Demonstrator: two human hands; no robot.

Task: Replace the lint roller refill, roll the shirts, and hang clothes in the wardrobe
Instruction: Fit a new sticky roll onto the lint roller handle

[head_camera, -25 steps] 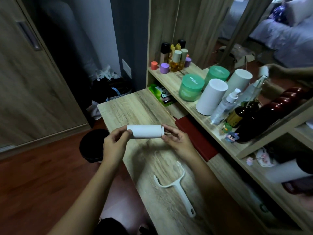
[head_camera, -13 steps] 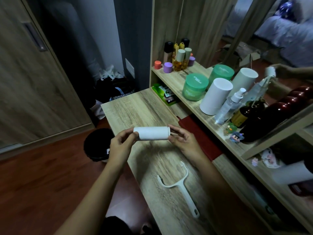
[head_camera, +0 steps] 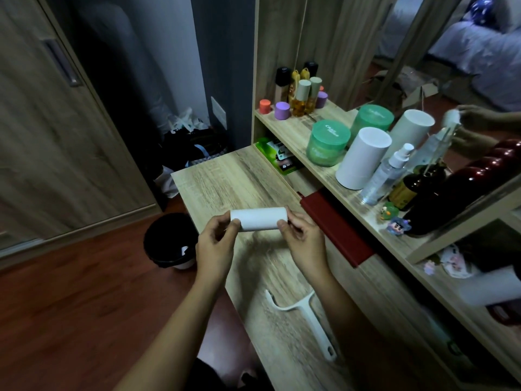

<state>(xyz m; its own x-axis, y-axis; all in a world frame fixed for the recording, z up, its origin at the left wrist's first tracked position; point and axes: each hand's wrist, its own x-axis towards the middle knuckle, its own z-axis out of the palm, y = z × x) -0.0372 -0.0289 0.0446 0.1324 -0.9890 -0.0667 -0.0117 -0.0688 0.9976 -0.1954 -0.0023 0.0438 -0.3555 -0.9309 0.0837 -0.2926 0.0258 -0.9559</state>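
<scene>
Where the view begins at the left, a wooden wardrobe door (head_camera: 42,136) stands along the wall, with red-brown floor in front of it. A black bin (head_camera: 169,241) sits on that floor, just beside the left edge of the wooden desk (head_camera: 225,182), and dark bags (head_camera: 194,148) are heaped beyond the desk's far left corner.

Over the desk's left edge, the left hand (head_camera: 214,246) has its fingers curled, with thumb and fingertips pinching the left end of the white lint roller refill (head_camera: 259,218). The refill is held level in the air above the desk, its long axis running left to right. The right hand (head_camera: 303,238) pinches its right end in the same way, fingers bent round the rim.

Nearer the desk's front edge, the white lint roller handle (head_camera: 307,320) lies flat on the wood, forked end toward the hands and grip pointing away from them, touched by neither hand.

A dark red case (head_camera: 335,227) lies along the desk's right edge. On the shelf (head_camera: 290,128) above it stand a green jar (head_camera: 328,142), a white cylinder (head_camera: 363,158) and a clear spray bottle (head_camera: 386,176).
</scene>
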